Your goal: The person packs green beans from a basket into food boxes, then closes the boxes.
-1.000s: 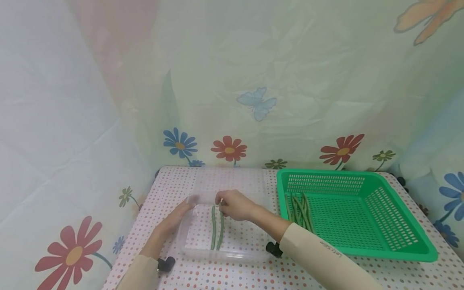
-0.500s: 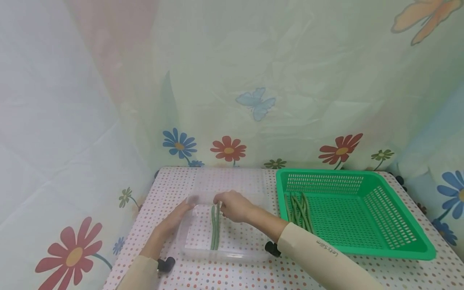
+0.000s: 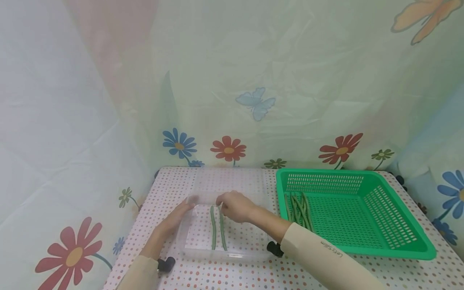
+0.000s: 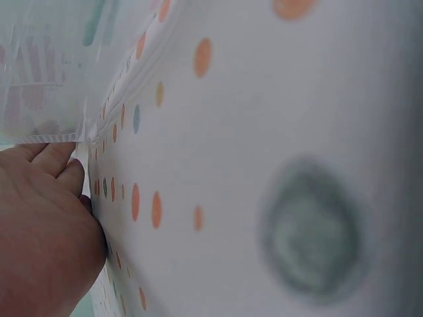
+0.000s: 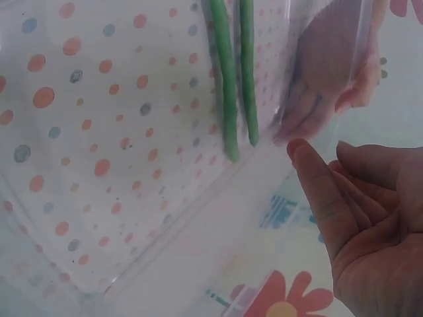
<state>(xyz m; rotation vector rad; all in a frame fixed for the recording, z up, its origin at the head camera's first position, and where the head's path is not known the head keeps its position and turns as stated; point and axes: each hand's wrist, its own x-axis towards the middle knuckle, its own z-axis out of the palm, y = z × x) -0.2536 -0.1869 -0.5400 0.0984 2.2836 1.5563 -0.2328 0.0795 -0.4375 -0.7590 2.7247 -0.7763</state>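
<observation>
Two green beans lie lengthwise in a clear plastic box: a left bean (image 3: 213, 229) and a right bean (image 3: 222, 231), slightly apart at the near end. My right hand (image 3: 236, 206) is over the box's back part, fingertips close to the far end of the right bean. In the right wrist view, thumb and fingers are apart with nothing between them. My left hand (image 3: 177, 215) touches the left back corner of the box (image 3: 232, 255); the left wrist view shows its fingers extended against the clear wall, the thumb hidden.
To the right stands a green plastic basket (image 3: 409, 225), with several green beans (image 3: 301, 209) along its left side. A clear lid-like panel (image 3: 230, 179) lies behind the box. The table has a dotted cover (image 3: 203, 278); a floral curtain hangs behind.
The right bean was drawn against the left one half a second ago; now its near end has swung right, leaving a gap. My right fingers have let it go. The left hand stays.
</observation>
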